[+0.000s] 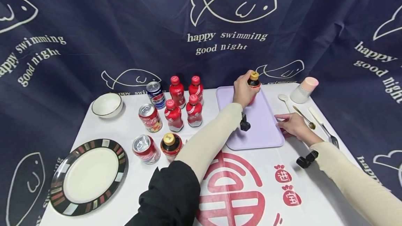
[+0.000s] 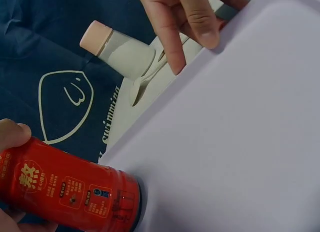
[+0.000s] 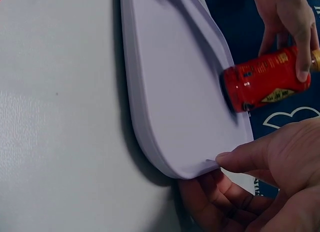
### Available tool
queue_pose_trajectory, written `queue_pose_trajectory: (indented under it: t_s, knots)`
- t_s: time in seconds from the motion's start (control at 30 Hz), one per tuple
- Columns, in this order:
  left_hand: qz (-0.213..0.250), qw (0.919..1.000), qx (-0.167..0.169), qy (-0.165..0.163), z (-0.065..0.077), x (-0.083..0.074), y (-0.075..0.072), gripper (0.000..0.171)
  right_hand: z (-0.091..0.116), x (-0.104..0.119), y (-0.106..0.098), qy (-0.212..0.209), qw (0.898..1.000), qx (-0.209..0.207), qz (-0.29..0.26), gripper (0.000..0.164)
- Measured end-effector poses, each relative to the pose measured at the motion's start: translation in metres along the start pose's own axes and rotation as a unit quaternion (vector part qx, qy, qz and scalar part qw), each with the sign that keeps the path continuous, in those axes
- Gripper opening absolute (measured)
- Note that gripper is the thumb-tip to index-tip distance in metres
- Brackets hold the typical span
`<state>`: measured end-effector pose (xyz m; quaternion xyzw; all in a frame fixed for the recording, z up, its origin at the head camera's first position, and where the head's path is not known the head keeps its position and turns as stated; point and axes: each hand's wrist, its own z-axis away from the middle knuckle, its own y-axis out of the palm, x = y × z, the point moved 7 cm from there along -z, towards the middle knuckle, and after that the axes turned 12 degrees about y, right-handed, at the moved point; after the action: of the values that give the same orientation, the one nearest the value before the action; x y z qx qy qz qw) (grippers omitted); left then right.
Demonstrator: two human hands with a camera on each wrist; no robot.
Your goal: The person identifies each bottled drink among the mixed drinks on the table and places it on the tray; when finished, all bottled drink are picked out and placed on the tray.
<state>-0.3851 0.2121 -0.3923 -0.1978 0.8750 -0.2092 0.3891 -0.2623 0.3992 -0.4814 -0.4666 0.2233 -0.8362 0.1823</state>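
My left hand (image 1: 243, 90) grips a red bottle with a gold cap (image 1: 253, 79) near its top, over the far right part of the lilac tray (image 1: 251, 132). In the right wrist view the base of this red bottle (image 3: 265, 81) is right at the tray's surface. My right hand (image 1: 292, 125) pinches the tray's right edge. Its thumb (image 3: 237, 159) lies on the rim and the other fingers curl underneath. In the left wrist view, gold lettering shows on the held bottle's label (image 2: 70, 187).
Left of the tray stand several red-capped bottles (image 1: 194, 111), several cans (image 1: 150, 118) and another gold-capped bottle (image 1: 169, 144). A white bowl (image 1: 107, 105) and a dark-rimmed plate (image 1: 91, 175) are farther left. Right of the tray lie spoons (image 1: 283, 98), a fork (image 1: 333, 140) and a pink-lidded jar (image 1: 302, 93).
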Motion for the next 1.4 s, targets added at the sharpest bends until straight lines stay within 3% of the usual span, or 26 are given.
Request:
queue_pose_trajectory:
  t_s: [0.23,0.57,0.83,0.93,1.03,1.2,1.27,1.4]
  knots:
    - [-0.007,0.9998,0.006,-0.015,-0.006,0.002,0.003,0.065,0.000,0.005,0.004,-0.006,1.000,-0.001,0.007,0.048]
    - [-0.053,0.9960,0.054,-0.048,-0.008,0.011,0.005,0.071,0.000,0.010,0.012,-0.012,1.000,-0.011,0.016,0.046]
    - [-0.050,0.9967,0.046,-0.045,-0.007,0.016,0.003,0.075,-0.003,0.011,0.017,-0.014,1.000,-0.018,0.014,0.046]
    - [-0.053,0.9972,0.026,-0.046,-0.006,0.015,0.000,0.080,-0.004,0.011,0.017,-0.012,1.000,-0.022,0.013,0.046]
    - [-0.051,0.9972,-0.022,-0.050,0.000,0.011,-0.008,0.081,-0.005,0.010,0.017,-0.011,1.000,-0.022,0.016,0.046]
    - [-0.017,0.9937,-0.110,-0.009,0.013,-0.011,-0.032,0.061,-0.003,0.007,0.011,-0.018,0.999,-0.029,0.027,0.045]
    - [0.001,0.9927,-0.120,0.016,0.018,-0.024,-0.040,0.054,-0.001,0.005,0.007,-0.018,0.999,-0.035,0.033,0.045]
    - [0.036,0.9917,-0.108,0.060,0.025,-0.049,-0.055,0.043,0.001,0.002,-0.002,-0.012,0.998,-0.040,0.042,0.045]
